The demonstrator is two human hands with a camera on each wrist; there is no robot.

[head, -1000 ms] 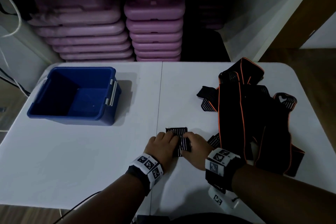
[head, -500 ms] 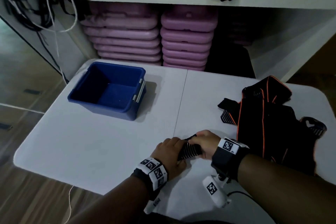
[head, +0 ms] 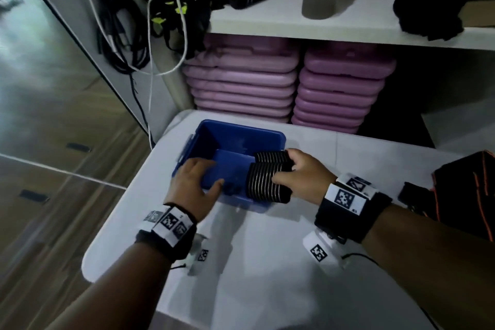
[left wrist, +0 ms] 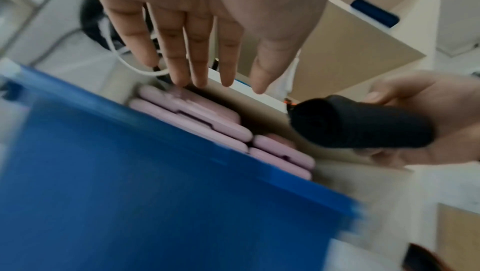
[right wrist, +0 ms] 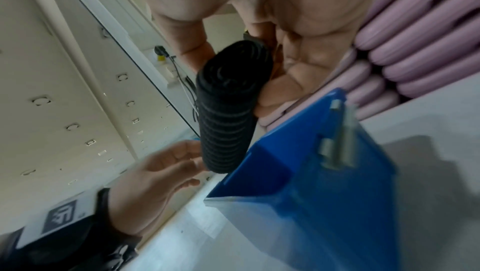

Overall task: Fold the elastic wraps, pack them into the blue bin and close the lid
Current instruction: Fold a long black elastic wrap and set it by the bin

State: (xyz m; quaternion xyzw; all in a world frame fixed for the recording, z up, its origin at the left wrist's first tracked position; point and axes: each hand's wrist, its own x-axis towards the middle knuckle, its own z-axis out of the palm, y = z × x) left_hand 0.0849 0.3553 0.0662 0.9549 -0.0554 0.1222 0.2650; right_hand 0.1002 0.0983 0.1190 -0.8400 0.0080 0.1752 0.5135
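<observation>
One folded wrap (head: 267, 177) is all you are carrying so far: from the head view your right hand (head: 302, 174) is clamping it over the right side of the blue bin (head: 235, 134), which is looking bare inside. More wraps (head: 463, 190) are lying in a dark pile at the right of the surface (head: 267, 262), so most of the folding and packing is, by my reckoning, waiting, and no lid is showing anywhere. Your left hand (head: 194, 182) is hovering over the bin's near left corner, fingers relaxed and apart, gripping nothing.

From the left wrist, your fingers (left wrist: 182, 49) are stretching straight above the blurred blue wall, touching nothing as far as the smear allows.

From the right wrist, your thumb and fingers are curling round the rolled-up bundle just above the bin's rim, with the metal latch (right wrist: 337, 135) on the near wall.
</observation>
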